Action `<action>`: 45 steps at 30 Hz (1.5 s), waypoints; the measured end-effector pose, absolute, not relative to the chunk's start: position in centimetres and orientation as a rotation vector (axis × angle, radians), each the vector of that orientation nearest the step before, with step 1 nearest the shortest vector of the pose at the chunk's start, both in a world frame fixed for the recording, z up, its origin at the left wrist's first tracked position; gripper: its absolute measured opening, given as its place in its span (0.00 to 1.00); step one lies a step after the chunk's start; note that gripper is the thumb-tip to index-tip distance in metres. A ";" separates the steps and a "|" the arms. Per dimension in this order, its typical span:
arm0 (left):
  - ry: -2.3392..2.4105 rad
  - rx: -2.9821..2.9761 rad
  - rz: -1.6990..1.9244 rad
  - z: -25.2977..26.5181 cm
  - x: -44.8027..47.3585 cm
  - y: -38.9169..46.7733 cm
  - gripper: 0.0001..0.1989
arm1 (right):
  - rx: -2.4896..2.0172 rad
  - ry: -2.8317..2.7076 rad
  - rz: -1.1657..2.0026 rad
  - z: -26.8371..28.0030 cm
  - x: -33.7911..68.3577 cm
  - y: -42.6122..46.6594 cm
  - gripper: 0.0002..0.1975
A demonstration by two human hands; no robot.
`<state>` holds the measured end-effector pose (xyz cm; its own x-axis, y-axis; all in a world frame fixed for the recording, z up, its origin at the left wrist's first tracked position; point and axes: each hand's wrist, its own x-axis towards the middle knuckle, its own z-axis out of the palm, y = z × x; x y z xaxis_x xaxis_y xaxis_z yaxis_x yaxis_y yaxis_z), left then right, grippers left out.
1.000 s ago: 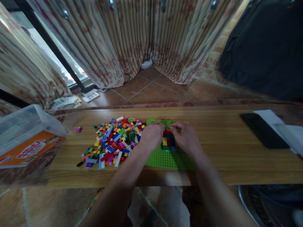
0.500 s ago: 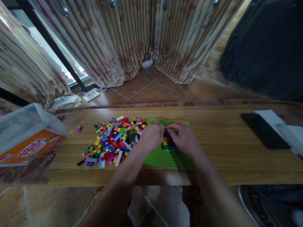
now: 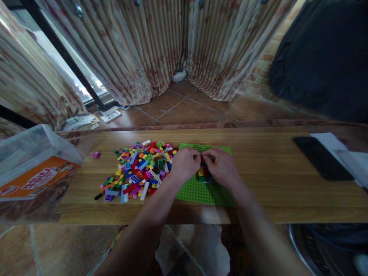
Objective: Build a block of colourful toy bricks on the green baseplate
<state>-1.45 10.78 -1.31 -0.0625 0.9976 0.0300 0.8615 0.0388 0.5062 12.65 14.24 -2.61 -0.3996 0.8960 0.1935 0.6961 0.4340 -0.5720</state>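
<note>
Both hands meet over a green studded baseplate (image 3: 189,193) that lies on the wooden table. Several coloured bricks (image 3: 202,174), yellow, red and dark green among them, sit joined on the plate, partly covered by my fingers. My left hand (image 3: 185,163) is closed in a pinch at the far side of these bricks. Fingertip to fingertip with it, my right hand (image 3: 220,165) is pinched too, and its palm hides the right part of the bricks. What the fingertips hold is too small and too hidden to name.
Left of the plate spreads a pile of loose bricks (image 3: 143,168), with a pink brick (image 3: 96,155) lying apart. A clear plastic box (image 3: 40,161) with an orange label stands at the table's left end. A black phone-like slab (image 3: 322,159) and white papers (image 3: 330,142) lie at the right.
The fingertips of both hands have shifted very slightly over the bricks, still pinched together. The brick pile and plate stay as they were; the view has moved a little.
</note>
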 end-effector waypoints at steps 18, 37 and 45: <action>2.166 1.826 0.430 -0.6 -0.3 10.0 0.16 | -1.395 -2.371 0.534 -1.1 12.9 12.3 0.15; 2.020 1.815 0.587 -1.5 -0.8 9.1 0.15 | -1.281 -2.309 0.647 -2.1 14.0 12.8 0.14; 1.928 1.872 0.632 -1.8 -0.8 9.0 0.15 | -1.410 -2.219 0.590 -1.9 15.8 13.4 0.15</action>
<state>-0.82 9.03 -1.77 -0.0415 0.9984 0.0394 0.8280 0.0123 0.5606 15.75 13.38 -1.90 -0.3813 0.9141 0.1382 0.7247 0.3883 -0.5692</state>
